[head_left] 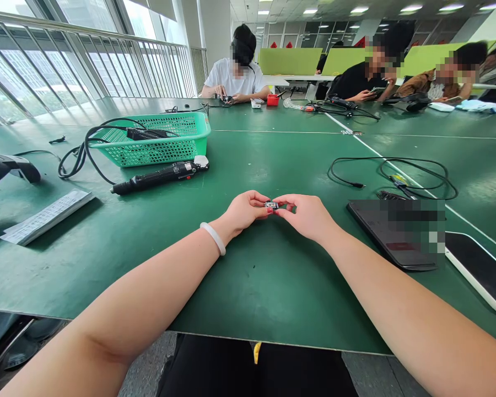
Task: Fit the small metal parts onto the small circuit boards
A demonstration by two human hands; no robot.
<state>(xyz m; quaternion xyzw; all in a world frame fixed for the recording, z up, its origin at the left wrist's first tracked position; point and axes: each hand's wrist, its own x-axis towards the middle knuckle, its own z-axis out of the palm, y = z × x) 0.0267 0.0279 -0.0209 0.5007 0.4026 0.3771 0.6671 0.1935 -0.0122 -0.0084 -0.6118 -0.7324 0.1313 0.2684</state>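
Over the middle of the green table, my left hand [247, 214] and my right hand [306, 218] meet at their fingertips. Between them is a small black-and-silver part [271, 205], too small to name its kind. My left thumb and fingers pinch its left end. On the other side, the right thumb and fingertips close on its right end. Fingers cover both ends of the part. A white bangle [214, 238] circles my left wrist.
Left lie a green basket [157, 149] with cables, a black electric screwdriver [161, 176] and a paper stack [47, 216]. A black flat case [391, 234], a phone [481, 270] and a coiled cable [417, 160] lie right. Several people sit across the table.
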